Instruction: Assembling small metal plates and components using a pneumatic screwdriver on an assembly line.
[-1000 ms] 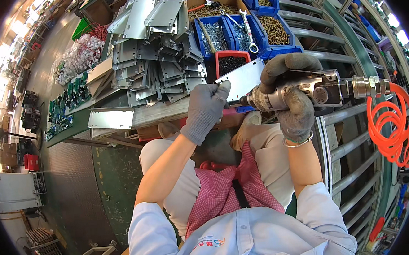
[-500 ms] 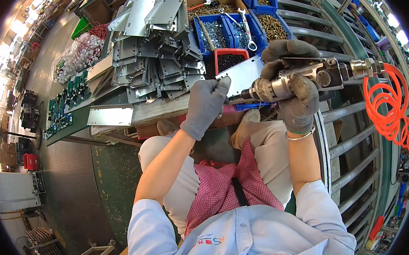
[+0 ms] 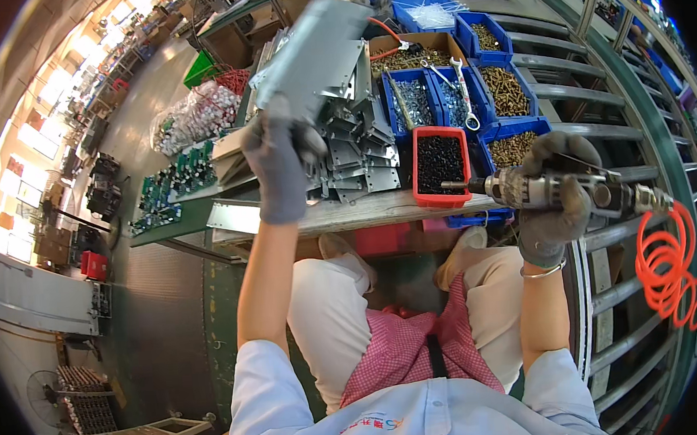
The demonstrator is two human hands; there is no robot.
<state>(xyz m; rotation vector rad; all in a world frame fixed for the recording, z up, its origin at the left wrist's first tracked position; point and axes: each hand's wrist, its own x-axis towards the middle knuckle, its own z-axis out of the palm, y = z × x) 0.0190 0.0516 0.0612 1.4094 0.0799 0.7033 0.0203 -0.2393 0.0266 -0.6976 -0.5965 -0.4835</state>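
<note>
Flat silver sheet-metal plate (image 3: 317, 58) raised in the left hand, metal power driver in the right

From my remote seat, the head view shows me the plate, blurred, in front of a heaped pile of bent silver metal plates (image 3: 356, 148) on the pale wooden workbench (image 3: 356, 211). My grey-gloved left hand (image 3: 280, 170) has its fingers and thumb clamped on the plate's lower end. My grey-gloved right hand (image 3: 558, 215) has its fingers wrapped around the driver (image 3: 524, 191), whose slim tip points left above the near part of a red plastic bin (image 3: 443, 201) of small black fasteners (image 3: 439, 159). A coiled orange hose (image 3: 662, 256) hangs from the driver's rear. Beyond the red bin, I see a silver combination wrench (image 3: 464, 92) across blue plastic bins.
</note>
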